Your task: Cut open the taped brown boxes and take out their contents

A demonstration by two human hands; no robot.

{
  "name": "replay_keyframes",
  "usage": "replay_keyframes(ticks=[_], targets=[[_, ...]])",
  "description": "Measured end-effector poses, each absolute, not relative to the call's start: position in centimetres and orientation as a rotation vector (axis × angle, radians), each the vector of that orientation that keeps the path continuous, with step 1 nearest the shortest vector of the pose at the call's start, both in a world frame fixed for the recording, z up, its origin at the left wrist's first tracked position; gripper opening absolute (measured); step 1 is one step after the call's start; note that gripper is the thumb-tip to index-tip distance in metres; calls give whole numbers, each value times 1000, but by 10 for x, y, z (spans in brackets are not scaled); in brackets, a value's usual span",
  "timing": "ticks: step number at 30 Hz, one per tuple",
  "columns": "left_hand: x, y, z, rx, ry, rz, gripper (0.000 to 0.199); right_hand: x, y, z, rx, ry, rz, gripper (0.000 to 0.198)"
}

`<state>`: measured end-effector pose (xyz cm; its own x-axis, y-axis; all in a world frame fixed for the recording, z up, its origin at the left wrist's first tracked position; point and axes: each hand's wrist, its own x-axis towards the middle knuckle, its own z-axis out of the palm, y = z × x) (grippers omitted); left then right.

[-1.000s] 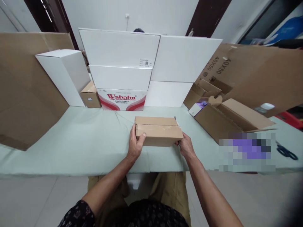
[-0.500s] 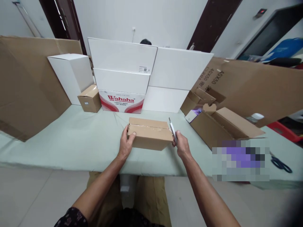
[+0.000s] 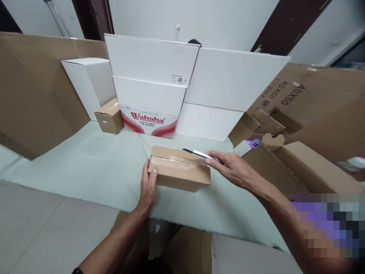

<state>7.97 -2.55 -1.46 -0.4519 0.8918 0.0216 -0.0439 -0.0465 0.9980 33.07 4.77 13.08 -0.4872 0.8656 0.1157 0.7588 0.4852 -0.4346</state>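
My left hand (image 3: 148, 186) grips the left end of the carton (image 3: 179, 182), which is before me on the green cloth (image 3: 82, 163). My right hand (image 3: 228, 165) pinches the knife (image 3: 201, 154), its blade over the carton's top; touching, I cannot tell. To the right is an open box (image 3: 265, 163); farther, the Wahaha box (image 3: 149, 130).

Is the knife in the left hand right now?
No, the right hand holds the knife, while the left hand grips the left end of the taped box.
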Motion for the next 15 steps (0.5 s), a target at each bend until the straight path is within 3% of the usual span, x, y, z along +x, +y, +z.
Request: replay_keyframes(ticks=[4, 15], targets=[[86, -27, -13, 966, 1476, 1541, 67, 317, 61, 138, -1302, -2573, 417, 36], [57, 6, -10, 1052, 1388, 1600, 64, 277, 55, 149, -1252, -2931, -165, 27]])
